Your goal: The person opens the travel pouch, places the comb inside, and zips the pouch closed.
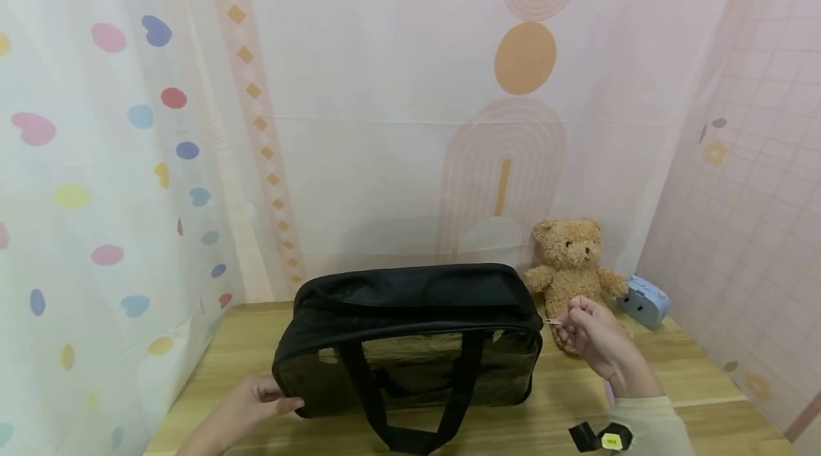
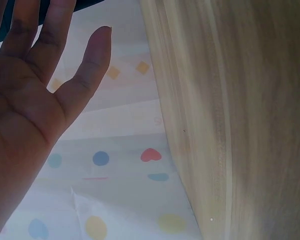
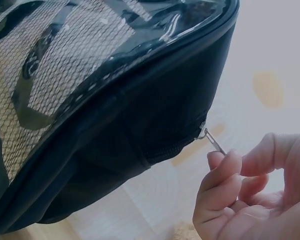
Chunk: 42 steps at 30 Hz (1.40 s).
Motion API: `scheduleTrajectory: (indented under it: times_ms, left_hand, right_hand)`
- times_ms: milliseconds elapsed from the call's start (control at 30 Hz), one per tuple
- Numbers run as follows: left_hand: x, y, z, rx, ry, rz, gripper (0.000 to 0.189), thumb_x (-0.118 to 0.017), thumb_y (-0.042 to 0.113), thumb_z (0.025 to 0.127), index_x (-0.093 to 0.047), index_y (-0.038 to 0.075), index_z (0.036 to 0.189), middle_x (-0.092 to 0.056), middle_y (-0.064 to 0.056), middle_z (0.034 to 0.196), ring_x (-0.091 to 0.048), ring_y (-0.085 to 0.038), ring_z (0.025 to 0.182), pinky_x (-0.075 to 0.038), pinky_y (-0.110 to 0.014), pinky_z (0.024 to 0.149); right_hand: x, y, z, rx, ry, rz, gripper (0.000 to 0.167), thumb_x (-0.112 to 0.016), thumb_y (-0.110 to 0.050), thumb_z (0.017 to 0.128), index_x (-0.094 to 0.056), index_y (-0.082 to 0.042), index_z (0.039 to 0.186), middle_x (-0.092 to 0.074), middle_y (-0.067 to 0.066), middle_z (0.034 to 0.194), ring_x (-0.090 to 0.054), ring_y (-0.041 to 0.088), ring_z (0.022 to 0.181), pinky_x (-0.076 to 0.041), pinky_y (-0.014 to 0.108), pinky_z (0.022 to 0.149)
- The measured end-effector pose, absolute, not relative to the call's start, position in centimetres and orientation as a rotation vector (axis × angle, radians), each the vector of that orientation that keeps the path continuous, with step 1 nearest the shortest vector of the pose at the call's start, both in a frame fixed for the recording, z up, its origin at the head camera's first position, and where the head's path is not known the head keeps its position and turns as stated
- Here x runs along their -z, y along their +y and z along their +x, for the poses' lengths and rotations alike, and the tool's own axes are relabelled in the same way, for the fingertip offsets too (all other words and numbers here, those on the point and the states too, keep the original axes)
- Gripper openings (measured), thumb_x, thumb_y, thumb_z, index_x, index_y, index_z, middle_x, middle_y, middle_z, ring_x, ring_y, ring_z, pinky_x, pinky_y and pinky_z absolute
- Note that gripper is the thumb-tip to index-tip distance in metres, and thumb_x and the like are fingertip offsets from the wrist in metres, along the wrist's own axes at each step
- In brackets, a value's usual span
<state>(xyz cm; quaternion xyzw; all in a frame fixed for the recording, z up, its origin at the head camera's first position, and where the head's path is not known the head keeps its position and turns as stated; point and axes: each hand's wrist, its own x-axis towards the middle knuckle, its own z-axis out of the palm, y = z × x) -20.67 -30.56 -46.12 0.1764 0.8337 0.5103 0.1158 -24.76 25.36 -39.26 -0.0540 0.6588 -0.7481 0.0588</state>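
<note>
A black bag [image 1: 410, 370] with clear front panel, mesh and a hanging front handle [image 1: 462, 392] stands on the wooden table. At its right end my right hand [image 1: 593, 338] pinches the metal zipper pull [image 3: 215, 142] between thumb and fingers. The zipper slider sits at the bag's end, seen close in the right wrist view. My left hand [image 1: 256, 402] is at the bag's lower left corner, its fingers against the side. In the left wrist view, that hand's fingers reach up to the dark bag with the thumb [image 2: 96, 55] extended and apart from it.
Behind the right end of the bag sits a tan teddy bear [image 1: 571, 256], partly covered by my right hand. A light blue box-like object [image 1: 643, 301] lies beside the bear. Patterned curtains [image 1: 372, 157] hang along the back and both sides of the table [image 1: 250, 342].
</note>
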Motion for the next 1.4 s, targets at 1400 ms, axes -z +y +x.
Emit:
scheduleTrajectory:
  times_ms: [1400]
  left_hand:
    - [45.5,-29.6,-20.3,-1.483,2.453,0.488,0.019,-0.069,0.021,0.098,-0.078,0.004,0.100,-0.074,-0.009,0.104,-0.066,-0.006,0.093,-0.053,-0.027,0.078]
  right_hand:
    - [37.4,22.7,-22.9,2.527,1.966,-0.224,0.026,-0.042,0.001,0.104,-0.046,-0.012,0.081,-0.060,-0.002,0.079,-0.056,0.011,0.066,-0.047,0.023,0.064]
